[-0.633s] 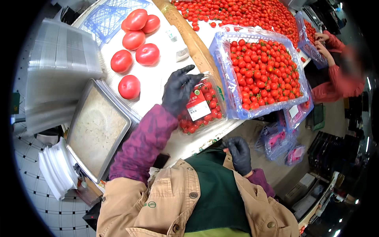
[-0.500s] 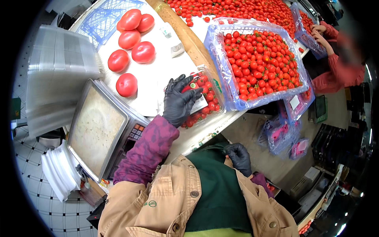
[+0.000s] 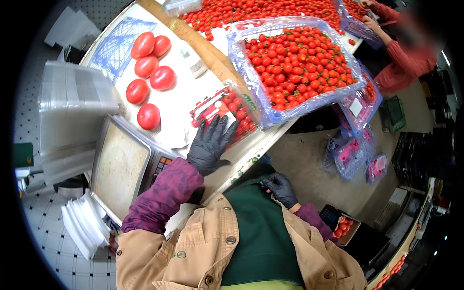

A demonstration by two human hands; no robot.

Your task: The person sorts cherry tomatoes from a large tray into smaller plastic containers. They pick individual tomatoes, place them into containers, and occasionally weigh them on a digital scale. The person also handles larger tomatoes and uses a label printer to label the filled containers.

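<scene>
My left hand, in a black glove, has its fingers spread. Its fingertips lie at the near side of a clear plastic box of cherry tomatoes with a red-and-white label. The box sits near the table's edge, and the hand partly covers its near corner. In front of the dark green apron, my right hand is black-gloved too, its fingers curled together. Whatever those fingers hold, if anything, is hidden. Several large tomatoes rest on the white surface, left of the box.
A lined blue crate full of cherry tomatoes stands right of the box, with more loose tomatoes behind. A scale and stacked clear trays are at left. A co-worker's arm reaches in at far right.
My left hand has drawn back toward me from the top of the box, uncovering its label. My right hand stays near the apron. The whole view has shifted a little.
</scene>
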